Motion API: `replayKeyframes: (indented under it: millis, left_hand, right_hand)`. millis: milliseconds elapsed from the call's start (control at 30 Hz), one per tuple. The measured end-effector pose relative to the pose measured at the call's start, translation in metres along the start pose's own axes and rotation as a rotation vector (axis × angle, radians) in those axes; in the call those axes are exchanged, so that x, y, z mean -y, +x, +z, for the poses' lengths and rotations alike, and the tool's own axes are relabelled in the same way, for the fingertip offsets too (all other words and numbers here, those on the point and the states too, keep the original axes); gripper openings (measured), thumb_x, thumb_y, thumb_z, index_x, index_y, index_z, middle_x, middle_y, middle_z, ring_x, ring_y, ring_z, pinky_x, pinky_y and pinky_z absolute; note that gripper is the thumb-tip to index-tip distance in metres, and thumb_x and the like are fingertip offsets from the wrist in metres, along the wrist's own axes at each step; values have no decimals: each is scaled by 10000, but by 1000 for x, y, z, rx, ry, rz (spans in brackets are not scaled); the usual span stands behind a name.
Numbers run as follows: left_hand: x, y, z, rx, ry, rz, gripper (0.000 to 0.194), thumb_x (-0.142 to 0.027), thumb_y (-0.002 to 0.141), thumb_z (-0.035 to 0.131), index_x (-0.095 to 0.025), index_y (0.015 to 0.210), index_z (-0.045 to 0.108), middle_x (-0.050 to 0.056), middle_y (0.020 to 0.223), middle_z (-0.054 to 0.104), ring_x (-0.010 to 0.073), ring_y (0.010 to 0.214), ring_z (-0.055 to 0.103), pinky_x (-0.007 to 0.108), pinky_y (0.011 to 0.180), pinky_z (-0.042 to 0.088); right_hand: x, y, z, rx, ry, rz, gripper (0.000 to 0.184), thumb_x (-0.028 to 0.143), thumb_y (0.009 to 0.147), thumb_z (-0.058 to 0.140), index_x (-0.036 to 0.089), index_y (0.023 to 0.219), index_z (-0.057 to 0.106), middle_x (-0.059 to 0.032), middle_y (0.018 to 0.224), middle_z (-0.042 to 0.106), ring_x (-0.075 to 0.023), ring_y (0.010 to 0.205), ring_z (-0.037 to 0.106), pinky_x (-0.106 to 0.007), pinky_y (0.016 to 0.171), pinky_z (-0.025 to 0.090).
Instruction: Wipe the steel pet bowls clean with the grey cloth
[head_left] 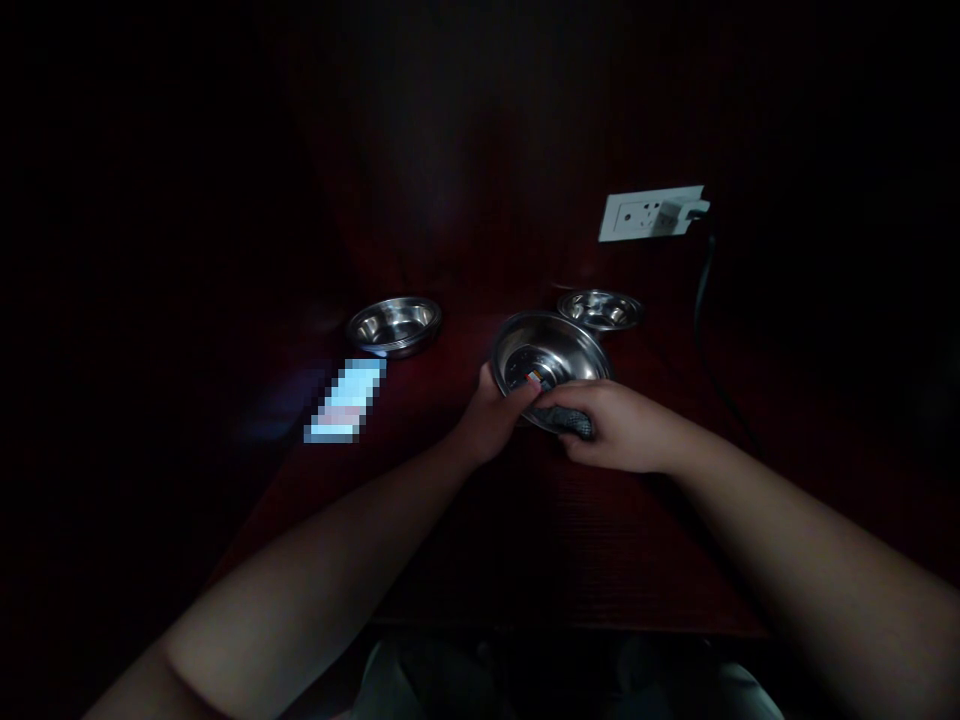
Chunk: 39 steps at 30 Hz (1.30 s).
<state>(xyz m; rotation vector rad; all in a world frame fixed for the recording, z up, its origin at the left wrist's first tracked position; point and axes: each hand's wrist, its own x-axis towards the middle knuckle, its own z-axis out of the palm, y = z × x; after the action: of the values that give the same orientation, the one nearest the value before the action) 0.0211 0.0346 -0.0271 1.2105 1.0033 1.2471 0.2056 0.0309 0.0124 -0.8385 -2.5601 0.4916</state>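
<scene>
The left hand (493,422) grips the side of a steel bowl (559,345), which is tilted above the dark red table (585,560). The right hand (616,425) clasps a dark checked cloth (566,420) against this bowl's near rim. Just behind, partly covered by it, stands a second bowl (600,312). At left there is another bowl (396,328), perhaps stacked; the darkness makes it uncertain. Near it lies a bright blurred rectangle (346,400). On the wall is a socket (636,218) with a cord (703,282).
</scene>
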Motion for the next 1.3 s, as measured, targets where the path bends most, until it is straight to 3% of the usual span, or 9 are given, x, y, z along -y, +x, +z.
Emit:
replayKeyframes:
  millis: [167, 500, 767, 933, 1100, 1300]
  left_hand:
    - [-5, -2, 2, 24, -66, -74, 595, -443, 768, 704, -205, 1222, 400, 164, 1330, 511, 326, 1141, 579, 469, 858, 546]
    - [-7, -3, 2, 8, -47, -88, 591, -488, 788, 677, -216, 1234, 400, 165, 1335, 517, 335, 1157, 571, 442, 820, 567]
    - [-4, 1, -1, 67, -67, -93, 641, -668, 830, 518, -245, 1292, 382, 151, 1353, 538, 309, 1093, 636, 370, 738, 568]
    - [-3, 3, -2, 55, -78, -90, 654, -670, 860, 463, -284, 1371, 332, 146, 1369, 541, 269, 945, 687, 371, 705, 553]
    - [-3, 5, -4, 89, -180, -162, 705, -769, 831, 356, -266, 1325, 392, 167, 1402, 527, 323, 1029, 671, 405, 712, 556]
    - [-11, 2, -4, 149, -289, -259, 754, -788, 787, 412, -292, 1354, 407, 164, 1334, 594, 352, 1005, 683, 450, 721, 554]
  right_hand:
    - [2, 0, -3, -84, -26, -26, 325, 116, 737, 576, 204, 1029, 688, -52, 948, 731, -215, 874, 670, -347, 809, 509]
    - [3, 0, -2, -138, -43, -74, 318, 100, 734, 563, 198, 1011, 686, -53, 967, 737, -213, 871, 675, -352, 810, 516]
    - [3, -2, -3, -326, -98, -147, 299, 157, 852, 543, 193, 1126, 659, -75, 1051, 740, -218, 963, 689, -351, 855, 523]
    - [6, -4, -9, -464, -93, -82, 261, 202, 880, 539, 218, 1101, 678, -64, 1004, 744, -209, 898, 698, -340, 799, 537]
    - [3, -4, -8, -413, -88, -149, 299, 180, 868, 545, 220, 1134, 674, -59, 1012, 746, -212, 925, 694, -355, 824, 538]
    - [-1, -2, -6, -333, -61, -181, 332, 164, 869, 543, 235, 1168, 666, -62, 1049, 742, -217, 958, 688, -373, 853, 536]
